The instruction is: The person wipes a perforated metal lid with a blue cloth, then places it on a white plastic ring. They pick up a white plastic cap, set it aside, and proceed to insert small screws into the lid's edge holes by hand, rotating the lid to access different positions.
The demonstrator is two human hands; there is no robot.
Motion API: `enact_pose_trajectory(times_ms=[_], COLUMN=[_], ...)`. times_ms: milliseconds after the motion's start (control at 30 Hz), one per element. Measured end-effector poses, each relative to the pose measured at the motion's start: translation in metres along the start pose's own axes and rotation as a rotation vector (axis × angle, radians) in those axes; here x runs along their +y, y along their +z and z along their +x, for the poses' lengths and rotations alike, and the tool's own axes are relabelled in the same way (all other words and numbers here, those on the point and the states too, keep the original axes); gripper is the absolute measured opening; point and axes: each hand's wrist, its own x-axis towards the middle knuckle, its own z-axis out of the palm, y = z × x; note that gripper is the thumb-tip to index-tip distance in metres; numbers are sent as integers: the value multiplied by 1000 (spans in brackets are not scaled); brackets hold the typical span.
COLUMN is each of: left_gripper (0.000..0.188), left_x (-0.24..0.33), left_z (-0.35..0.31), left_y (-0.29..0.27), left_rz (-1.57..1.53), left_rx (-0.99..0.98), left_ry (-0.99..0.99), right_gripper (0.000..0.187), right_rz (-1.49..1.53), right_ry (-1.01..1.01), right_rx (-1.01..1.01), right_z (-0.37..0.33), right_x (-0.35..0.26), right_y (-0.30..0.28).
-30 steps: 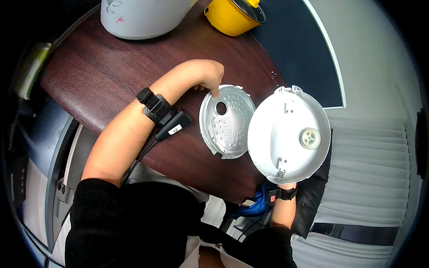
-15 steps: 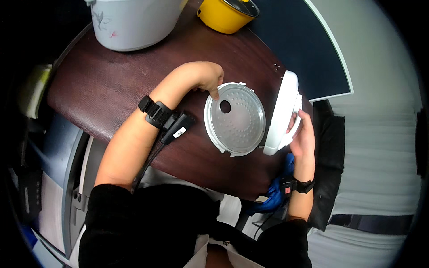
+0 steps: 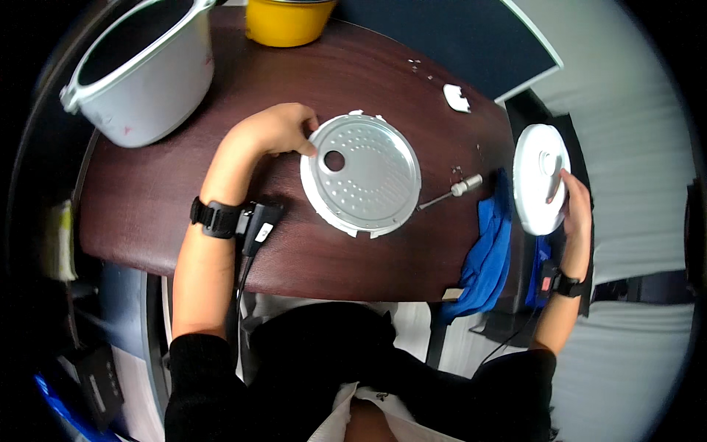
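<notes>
A round metal inner lid [image 3: 375, 177] with a white rim, raised dimples and one dark round hole lies near the middle of the table. My left hand [image 3: 283, 131] pinches its upper left rim between thumb and fingers; the fingertips are partly hidden. Off to the right, past the table's edge, my right hand [image 3: 578, 210] grips a white round lid cover [image 3: 534, 169], tilted up, with a raised fitting on its face. Between the two parts lies a screwdriver [image 3: 465, 186] with a pale handle, its tip close to the inner lid.
A grey-white rice cooker body [image 3: 158, 88] stands open at the back left, beside a yellow pot [image 3: 287, 22]. Small screws [image 3: 414, 68] and a white plastic piece [image 3: 456, 98] lie at the back right. A blue cloth [image 3: 492, 243] hangs over the table's right edge.
My right hand has carried the white cover away to the right, uncovering the screwdriver. The inner lid lies flatter, still in my left hand. The view has shifted too.
</notes>
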Motion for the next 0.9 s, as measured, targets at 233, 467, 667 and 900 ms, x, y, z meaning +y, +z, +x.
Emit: enact_pose_trajectory(times_ms=[233,467,667,900], left_gripper=[42,48,76,89], left_x=[28,53,79,86], left_z=[-11,-13,-7,-7], left_y=[-5,5,48,70], left_rz=[88,268,414,620], left_rx=[3,296,83,-37], left_ry=[-123,379,440,328], right_gripper=[40,37,33,36], right_rz=[-76,122,259,41], right_ry=[247,426,442,393], right_rx=[236,199,48,-80], right_z=[24,44,54,85], right_x=[90,172,186,173], right_y=[-84,-83,-67,-46])
